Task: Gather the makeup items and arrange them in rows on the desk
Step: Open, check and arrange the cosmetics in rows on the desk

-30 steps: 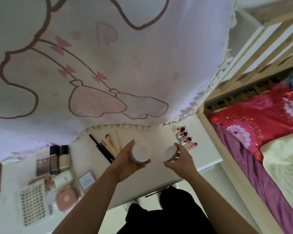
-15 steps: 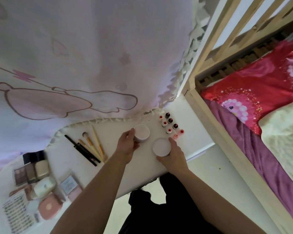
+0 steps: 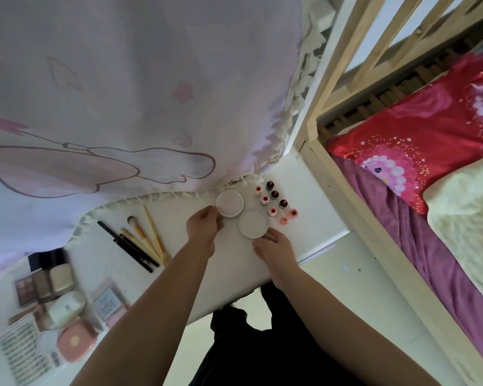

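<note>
White jars [image 3: 230,203]; red floral pillow [image 3: 418,129]

Legible text: none; the pale blue label on the small flat box [image 3: 107,300] carries lines of print too blurred to read, the white bottle [image 3: 67,307] bears one small unreadable dark mark, and the sheet [image 3: 23,355] on the desk [image 3: 234,263] shows only rows of tiny marks.

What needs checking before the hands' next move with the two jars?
1. Far jar on the desk: ok.
2. Near jar on the desk, beside it: ok.
3. Left hand clear of far jar: not ok, fingers curl on its side.
4. Right hand clear of near jar: not ok, fingertips touch its edge.
5. Little bottles standing in rows: ok.
6. Gap between jars: cannot tell.
</note>
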A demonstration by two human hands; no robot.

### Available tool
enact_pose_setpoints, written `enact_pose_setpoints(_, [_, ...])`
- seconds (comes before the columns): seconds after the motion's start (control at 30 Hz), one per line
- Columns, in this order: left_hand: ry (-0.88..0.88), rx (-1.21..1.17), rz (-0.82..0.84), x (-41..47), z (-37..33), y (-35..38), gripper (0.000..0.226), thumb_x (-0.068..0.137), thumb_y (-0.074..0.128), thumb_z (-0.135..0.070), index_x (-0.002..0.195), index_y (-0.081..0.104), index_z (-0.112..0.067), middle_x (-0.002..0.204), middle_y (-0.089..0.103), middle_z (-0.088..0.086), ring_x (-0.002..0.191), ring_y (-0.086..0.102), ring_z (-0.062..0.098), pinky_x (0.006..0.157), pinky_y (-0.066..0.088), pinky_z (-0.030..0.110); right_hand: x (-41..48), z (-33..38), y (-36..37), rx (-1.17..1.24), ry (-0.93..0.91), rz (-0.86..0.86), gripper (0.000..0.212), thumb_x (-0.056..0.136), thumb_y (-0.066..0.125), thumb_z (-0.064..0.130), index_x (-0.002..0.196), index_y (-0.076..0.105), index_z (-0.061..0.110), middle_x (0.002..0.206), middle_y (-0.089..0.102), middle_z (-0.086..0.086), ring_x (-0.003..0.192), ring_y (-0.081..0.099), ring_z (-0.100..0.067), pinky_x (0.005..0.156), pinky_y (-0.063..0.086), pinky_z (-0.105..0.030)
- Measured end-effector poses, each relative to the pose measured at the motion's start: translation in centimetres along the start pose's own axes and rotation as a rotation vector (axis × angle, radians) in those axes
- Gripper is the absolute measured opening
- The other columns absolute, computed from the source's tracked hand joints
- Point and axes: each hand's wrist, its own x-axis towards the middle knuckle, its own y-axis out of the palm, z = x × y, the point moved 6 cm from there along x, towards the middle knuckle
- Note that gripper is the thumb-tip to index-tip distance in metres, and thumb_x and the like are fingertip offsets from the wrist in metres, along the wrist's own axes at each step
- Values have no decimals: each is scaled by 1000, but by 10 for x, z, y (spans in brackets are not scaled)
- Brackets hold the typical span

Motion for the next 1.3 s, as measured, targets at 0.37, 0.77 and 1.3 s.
enact_pose_setpoints(0.37, [286, 494, -97, -44, -14, -83, 31, 97, 52, -39, 120, 64, -22, 117, 62, -2, 95, 62, 17, 85, 54, 37, -2, -17, 41, -333, 146, 161, 12, 89, 64, 17, 97, 64, 8, 76, 60, -5, 64, 58, -19, 55, 48, -28])
enact_pose_setpoints(0.77, [298, 560, -497, -93, 21, -269, 26, 94, 60, -22, 119, 65, -20, 122, 52, 1, 106, 59, 18, 94, 42, 29, -43, -27, 184, -1027, -281, 495, 34, 89, 62, 25, 122, 54, 21, 107, 63, 1, 102, 61, -21, 91, 45, -31])
enact_pose_setpoints(1.3, [341, 634, -336, -50, 70, -408, 30, 86, 64, -17, 115, 67, -15, 124, 53, 13, 114, 50, 32, 94, 39, 35, -95, -106, 299, -1102, -378, 315, 51, 90, 64, 20, 138, 46, 20, 117, 56, -1, 97, 58, -15, 83, 47, -29])
